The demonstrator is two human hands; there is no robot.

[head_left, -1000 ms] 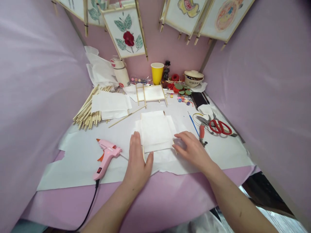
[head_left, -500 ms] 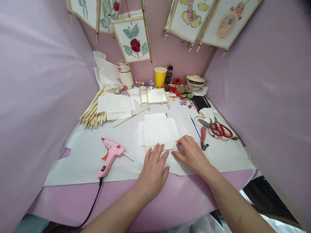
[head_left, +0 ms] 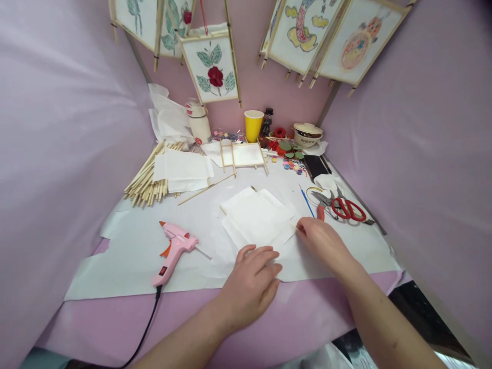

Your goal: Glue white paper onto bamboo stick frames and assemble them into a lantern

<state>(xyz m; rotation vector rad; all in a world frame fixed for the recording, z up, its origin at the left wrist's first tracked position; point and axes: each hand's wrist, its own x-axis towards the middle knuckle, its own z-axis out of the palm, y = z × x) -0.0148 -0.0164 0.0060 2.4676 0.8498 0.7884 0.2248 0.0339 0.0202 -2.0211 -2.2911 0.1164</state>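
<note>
A white paper-covered stick frame (head_left: 257,218) lies turned at an angle on the white sheet, with short stick ends showing at its corners. My right hand (head_left: 325,243) is closed in a pinch on the stick end at its right corner. The fingertips there are partly hidden behind the hand. Just off the near corner is my left hand (head_left: 251,282), open, fingers spread and holding nothing. To the left a pink glue gun (head_left: 176,253) lies on its side with a clear glue stick poking out of its back.
Behind lie a bundle of sticks (head_left: 148,177), white papers (head_left: 182,169) and a small stick frame (head_left: 246,155). A yellow cup (head_left: 253,126) and a bottle (head_left: 199,123) stand by the back wall. Red-handled scissors (head_left: 348,209), pruners (head_left: 321,210) and a blue brush (head_left: 306,200) lie right. Paper lanterns (head_left: 215,72) hang above.
The paper-covered frame has turned from square-on to a diamond position. My right hand has moved right with its corner, and my left hand has come off the near edge toward me.
</note>
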